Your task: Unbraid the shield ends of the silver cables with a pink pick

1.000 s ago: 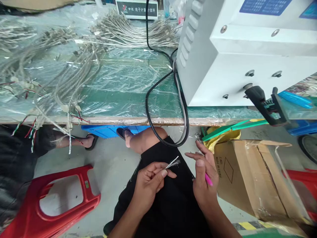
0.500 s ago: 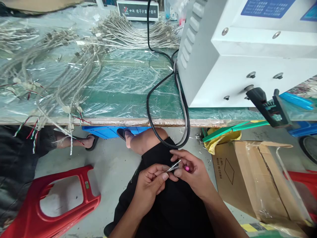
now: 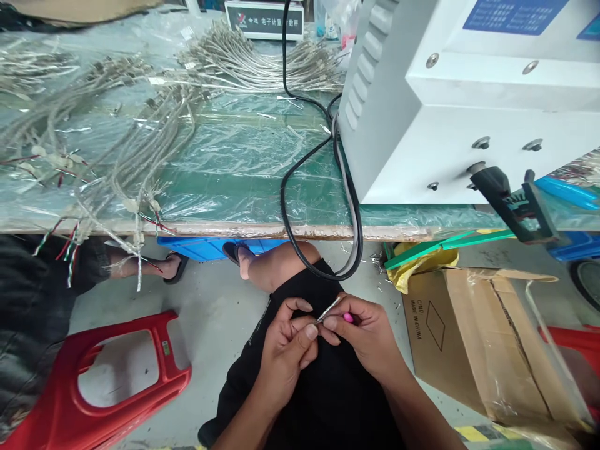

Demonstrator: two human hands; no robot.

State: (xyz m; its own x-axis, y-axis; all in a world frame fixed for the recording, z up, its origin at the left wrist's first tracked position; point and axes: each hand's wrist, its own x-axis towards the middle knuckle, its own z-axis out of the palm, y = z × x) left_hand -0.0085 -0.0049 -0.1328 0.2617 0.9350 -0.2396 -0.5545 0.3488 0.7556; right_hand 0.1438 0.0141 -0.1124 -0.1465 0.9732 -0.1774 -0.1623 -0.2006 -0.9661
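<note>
Above my lap, my left hand pinches a short silvery strand between thumb and fingers. My right hand is closed at the strand's other side, its thumb and index finger against it. A small pink piece shows between the fingers of my right hand; what it belongs to is hidden. The fingertips of both hands nearly meet. Bundles of clear-jacketed cables with red, green, white and black wire ends lie on the table to the left.
A white machine stands on the plastic-covered table. A black cable loop hangs over its edge. Below are a red stool, a cardboard box and a blue bin. A person's leg is at left.
The fingers of my right hand have closed in around the strand, and the strands now look gathered into one. My left index finger has lifted and curled. The view has shifted slightly.
</note>
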